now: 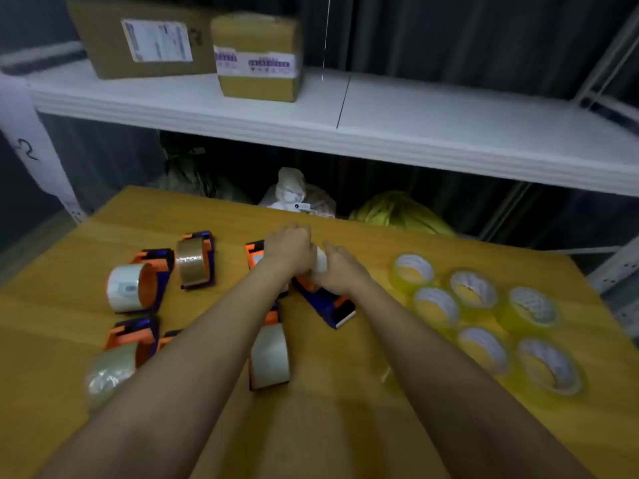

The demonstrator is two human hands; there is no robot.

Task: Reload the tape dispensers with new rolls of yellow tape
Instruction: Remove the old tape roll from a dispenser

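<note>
Hands, left (pixel 288 248) and right (pixel 340 271), seemingly clasp one dispenser (pixel 326 305) and its pale roll (pixel 321 260); yellow rolls (pixel 484 316) lie right.

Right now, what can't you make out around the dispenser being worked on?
- Head view: the pale roll and orange-and-blue tape dispenser are mostly covered by the left hand and right hand; neither grip is clear.
- Motion blur smears the clear roll near the left forearm.
- Yellow tape rolls' core print: too small.
</note>
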